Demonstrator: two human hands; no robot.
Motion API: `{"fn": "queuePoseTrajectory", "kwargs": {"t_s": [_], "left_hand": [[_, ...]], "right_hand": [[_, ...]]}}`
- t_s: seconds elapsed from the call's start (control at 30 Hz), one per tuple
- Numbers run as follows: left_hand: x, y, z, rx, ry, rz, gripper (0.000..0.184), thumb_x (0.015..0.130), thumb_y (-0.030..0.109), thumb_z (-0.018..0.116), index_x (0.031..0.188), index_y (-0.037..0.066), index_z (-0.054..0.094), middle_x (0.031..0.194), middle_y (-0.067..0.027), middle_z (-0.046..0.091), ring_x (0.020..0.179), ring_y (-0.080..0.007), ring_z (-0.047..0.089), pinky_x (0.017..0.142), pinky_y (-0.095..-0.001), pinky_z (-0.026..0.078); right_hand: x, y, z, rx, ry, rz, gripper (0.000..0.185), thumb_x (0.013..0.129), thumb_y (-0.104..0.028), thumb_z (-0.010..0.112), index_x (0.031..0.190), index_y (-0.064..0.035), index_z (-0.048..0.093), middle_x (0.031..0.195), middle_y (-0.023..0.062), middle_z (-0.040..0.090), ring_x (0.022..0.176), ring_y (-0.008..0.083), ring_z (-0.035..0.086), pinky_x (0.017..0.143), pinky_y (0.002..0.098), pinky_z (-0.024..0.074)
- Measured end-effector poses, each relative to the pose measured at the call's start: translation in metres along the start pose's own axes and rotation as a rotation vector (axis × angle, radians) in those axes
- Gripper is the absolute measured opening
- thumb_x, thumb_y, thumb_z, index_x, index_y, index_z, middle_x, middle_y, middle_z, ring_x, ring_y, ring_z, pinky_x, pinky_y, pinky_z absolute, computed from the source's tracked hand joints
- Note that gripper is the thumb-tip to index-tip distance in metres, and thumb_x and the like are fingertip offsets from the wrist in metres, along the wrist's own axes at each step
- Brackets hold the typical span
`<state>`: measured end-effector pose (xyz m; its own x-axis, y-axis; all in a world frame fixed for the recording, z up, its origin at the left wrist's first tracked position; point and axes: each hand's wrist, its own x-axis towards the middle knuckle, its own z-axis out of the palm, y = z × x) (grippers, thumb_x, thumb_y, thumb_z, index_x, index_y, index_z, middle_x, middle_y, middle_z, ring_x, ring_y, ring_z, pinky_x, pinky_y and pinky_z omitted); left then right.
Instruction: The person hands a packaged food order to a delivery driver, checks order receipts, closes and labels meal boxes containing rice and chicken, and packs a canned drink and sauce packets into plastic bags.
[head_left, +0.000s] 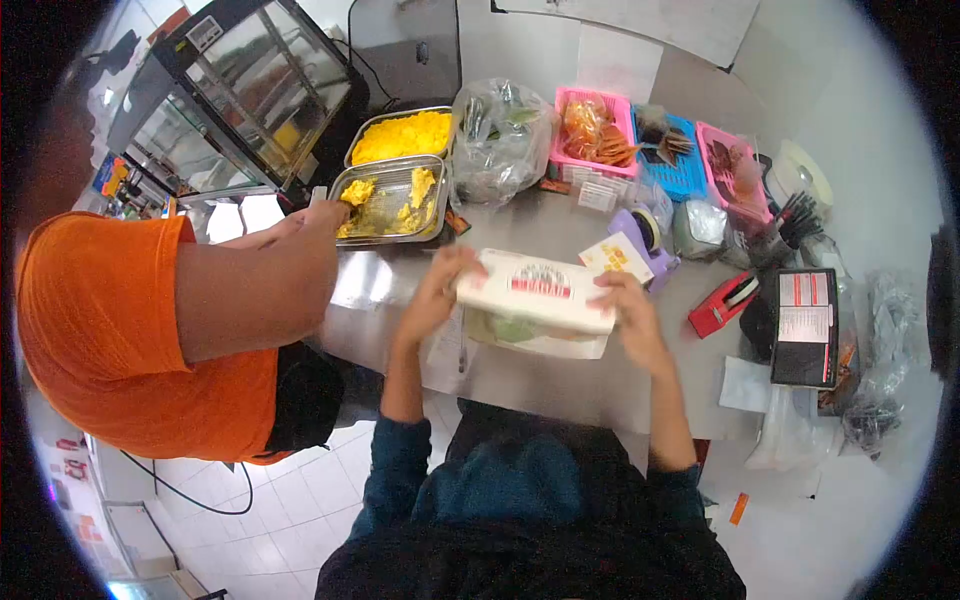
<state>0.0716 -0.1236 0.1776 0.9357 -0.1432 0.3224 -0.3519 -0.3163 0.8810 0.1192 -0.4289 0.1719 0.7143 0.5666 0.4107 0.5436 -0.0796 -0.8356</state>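
A white cardboard food box (540,298) with a red and black printed label is held up above the steel counter, tilted so its top and front side show. My left hand (440,285) grips its left end, the fingers curled over the top edge. At the right end my right hand (632,318) has its fingers over the lid's corner. Some green shows on the box's front side; the motion blur hides what it is. Just behind the box, a white card with yellow print (616,258) leans by a purple tape dispenser (655,245).
To the left, a co-worker in an orange shirt (110,330) reaches into a steel tray (400,238) with yellow food. Another yellow-filled tray (402,137) stands behind. Pink basket (566,104), blue basket (690,185), red tape dispenser (722,304) and tablet (803,355) line the back and right.
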Motion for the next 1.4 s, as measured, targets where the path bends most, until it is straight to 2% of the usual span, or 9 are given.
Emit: {"fn": "queuePoseTrajectory", "kwargs": {"t_s": [0.17, 0.23, 0.4, 0.63, 0.73, 0.87, 1.0, 1.2, 1.4], "left_hand": [[-0.025, -0.010, 0.046, -0.289, 0.204, -0.161, 0.032, 0.074, 0.003, 0.053, 0.103, 0.011, 0.045, 0.109, -0.0088, 0.040, 0.108, -0.0177, 0.036, 0.093, -0.0289, 0.026], [-0.013, -0.003, 0.036, -0.035, 0.201, -0.070, 0.030, 0.078, 0.006, 0.047, 0.107, 0.009, 0.041, 0.102, -0.0093, 0.045, 0.102, -0.0167, 0.041, 0.090, -0.0262, 0.029], [0.016, 0.020, 0.021, 0.129, 0.174, -0.189, 0.021, 0.083, 0.006, 0.036, 0.103, 0.009, 0.041, 0.062, -0.0047, 0.048, 0.056, -0.0147, 0.047, 0.054, -0.0272, 0.040], [-0.016, 0.005, 0.040, 0.312, 0.247, 0.013, 0.042, 0.087, 0.033, 0.038, 0.119, 0.006, 0.033, 0.106, -0.0163, 0.042, 0.104, -0.0260, 0.039, 0.093, -0.0343, 0.027], [-0.043, -0.006, 0.051, -0.253, 0.290, -0.126, 0.063, 0.083, 0.054, 0.031, 0.121, 0.003, 0.034, 0.116, -0.0153, 0.039, 0.114, -0.0278, 0.031, 0.098, -0.0353, 0.018], [-0.063, -0.018, 0.035, -0.173, 0.113, -0.061, 0.079, 0.075, 0.068, 0.020, 0.115, 0.004, 0.043, 0.124, -0.0157, 0.034, 0.120, -0.0279, 0.026, 0.100, -0.0374, 0.015], [-0.054, 0.005, 0.015, -0.139, -0.014, -0.032, 0.060, 0.081, 0.054, 0.036, 0.117, 0.007, 0.042, 0.128, -0.0156, 0.032, 0.122, -0.0274, 0.025, 0.100, -0.0366, 0.016], [-0.047, 0.011, 0.015, 0.198, -0.158, -0.040, 0.055, 0.072, 0.026, 0.060, 0.122, 0.011, 0.041, 0.134, -0.0141, 0.025, 0.122, -0.0283, 0.026, 0.098, -0.0373, 0.024], [-0.041, 0.012, 0.016, 0.879, -0.148, 0.275, 0.051, 0.069, 0.026, 0.056, 0.116, 0.010, 0.044, 0.123, -0.0110, 0.041, 0.086, -0.0245, 0.056, 0.073, -0.0318, 0.044]], "right_hand": [[-0.020, -0.006, 0.056, -0.103, 0.404, 0.126, 0.032, 0.079, -0.001, 0.038, 0.109, -0.0061, 0.048, 0.110, 0.0154, 0.042, 0.114, 0.0297, 0.033, 0.096, 0.0379, 0.0235], [-0.010, -0.017, 0.041, -0.141, 0.334, 0.174, 0.027, 0.083, -0.009, 0.039, 0.108, -0.0058, 0.047, 0.111, 0.0171, 0.040, 0.111, 0.0315, 0.035, 0.095, 0.0372, 0.0258], [0.013, -0.020, 0.017, -0.171, 0.234, 0.423, 0.028, 0.083, -0.009, 0.038, 0.108, -0.0018, 0.046, 0.105, 0.0189, 0.044, 0.100, 0.0334, 0.044, 0.089, 0.0344, 0.0319], [-0.009, -0.024, 0.039, -0.239, 0.229, 0.230, 0.047, 0.089, -0.033, 0.031, 0.122, 0.0000, 0.029, 0.122, 0.0226, 0.030, 0.115, 0.0343, 0.030, 0.096, 0.0387, 0.0237], [-0.026, -0.024, 0.041, -0.135, 0.214, 0.098, 0.060, 0.084, -0.046, 0.036, 0.123, 0.0001, 0.028, 0.125, 0.0224, 0.028, 0.119, 0.0330, 0.026, 0.098, 0.0394, 0.0191], [-0.043, -0.013, 0.037, -0.050, 0.115, 0.102, 0.073, 0.077, -0.055, 0.042, 0.124, -0.0005, 0.027, 0.129, 0.0229, 0.023, 0.121, 0.0337, 0.022, 0.099, 0.0405, 0.0158], [-0.048, -0.008, 0.037, -0.011, 0.049, 0.232, 0.080, 0.072, -0.057, 0.049, 0.125, -0.0010, 0.026, 0.133, 0.0238, 0.016, 0.122, 0.0355, 0.020, 0.100, 0.0412, 0.0151], [-0.029, -0.028, 0.034, -0.394, -0.118, 0.161, 0.079, 0.066, -0.028, 0.065, 0.128, -0.0032, 0.022, 0.135, 0.0241, 0.007, 0.122, 0.0399, 0.020, 0.097, 0.0413, 0.0251], [-0.032, -0.025, 0.037, -1.055, -0.269, -0.059, 0.065, 0.072, -0.029, 0.058, 0.123, 0.0011, 0.031, 0.131, 0.0195, 0.026, 0.103, 0.0354, 0.046, 0.076, 0.0340, 0.0469]]}}
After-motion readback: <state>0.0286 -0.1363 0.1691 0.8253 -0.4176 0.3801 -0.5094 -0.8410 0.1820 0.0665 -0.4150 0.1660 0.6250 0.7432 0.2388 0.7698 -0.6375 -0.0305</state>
